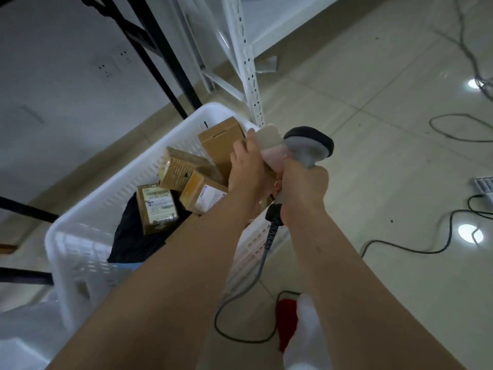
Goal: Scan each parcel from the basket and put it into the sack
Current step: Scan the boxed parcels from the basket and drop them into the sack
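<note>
Cardboard-pale parcel (269, 138) pinched in the left hand (246, 166), raised above the far right corner of the white basket (80, 236); fingers (250, 134) curled over its near edge, thumb side hidden behind the parcel. Right hand (304, 188) wrapped tight round the grip of the grey scanner (309, 145), dark head tipped toward the parcel and just beside it — nearly touching, though whether contact is made cannot be told; coiled cable (272, 231) dropping from the handle past the basket wall to the tiled floor (373, 76).

Relation that matters: parcel lying directly ahead of and to the left of the right-hand fingers, its face blurred and washed with a pinkish glow, so label side likely turned to the scanner; long axis hard to read, seemingly slanting up and away from the left hand. Judged as mid-scan, with the drop into the sack to follow; sack itself not surely identified — something white low on the right could be it, or not.

Below the left-hand fingers, more brown boxes in the basket: one upright (221, 140), a taped one (178, 166), two labelled (157, 206) (202, 193), over a dark bag (133, 244); plenty of the task remaining.
</note>
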Available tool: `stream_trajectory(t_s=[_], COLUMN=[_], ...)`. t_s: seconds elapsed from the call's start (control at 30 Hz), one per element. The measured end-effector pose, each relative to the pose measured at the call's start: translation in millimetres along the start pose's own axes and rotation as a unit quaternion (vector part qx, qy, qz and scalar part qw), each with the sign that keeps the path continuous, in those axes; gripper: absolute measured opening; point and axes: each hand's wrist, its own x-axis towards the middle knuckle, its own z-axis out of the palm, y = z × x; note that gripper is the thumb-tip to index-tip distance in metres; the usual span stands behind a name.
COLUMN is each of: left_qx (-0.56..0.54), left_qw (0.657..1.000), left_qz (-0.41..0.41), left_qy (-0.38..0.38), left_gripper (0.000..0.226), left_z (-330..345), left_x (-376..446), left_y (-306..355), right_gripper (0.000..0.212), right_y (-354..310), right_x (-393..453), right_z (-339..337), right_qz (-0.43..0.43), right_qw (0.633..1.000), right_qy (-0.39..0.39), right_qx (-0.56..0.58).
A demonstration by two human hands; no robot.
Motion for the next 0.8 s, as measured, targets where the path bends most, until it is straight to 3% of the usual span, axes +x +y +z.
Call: stream_trajectory(t_s=[0.1,0.23,0.33,0.37,0.43,0.5,0.6,0.63,0.73,0.8], left_qx=[-0.075,-0.163,-0.395,-0.462,-0.534,-0.543,-0.517,-0.51,-0.487,-0.472], left_qw=[0.995,0.964,0.864,0.825,0.782,0.781,0.799,0.803,0.816,0.823], left_qz=[-0.057,-0.199,-0.299,-0.313,-0.308,-0.298,-0.302,-0.305,-0.303,-0.303], left_qy=[0.013,0.067,0.092,0.091,0.093,0.081,0.047,0.049,0.078,0.081], left_gripper=[0.111,0.101,0.073,0.068,0.046,0.029,0.054,0.062,0.061,0.06], left_z=[-36,-89,-127,-139,-162,-183,-212,-220,-243,-257], left_x=[-12,-46,-83,-97,-126,-157,-201,-216,-257,-282], left_y=[-32,-85,-115,-122,-131,-137,-146,-149,-161,-169], right_gripper=[0.014,0.016,0.019,0.017,0.021,0.041,0.094,0.102,0.044,0.036], right_y=[2,8,17,19,23,28,47,48,43,52], right_x=[-5,-17,-34,-45,-66,-88,-111,-124,-180,-205], right_z=[1,9,19,22,31,41,57,60,60,62], right_qz=[0.015,0.022,0.038,0.041,0.043,0.047,0.056,0.064,0.058,0.061], right_qw=[0.999,0.999,0.997,0.995,0.992,0.986,0.973,0.968,0.953,0.946], right_qy=[-0.016,-0.036,-0.064,-0.083,-0.115,-0.153,-0.211,-0.231,-0.284,-0.296], right_qx=[0.024,0.009,-0.019,-0.027,-0.039,-0.052,-0.071,-0.08,-0.089,-0.118])
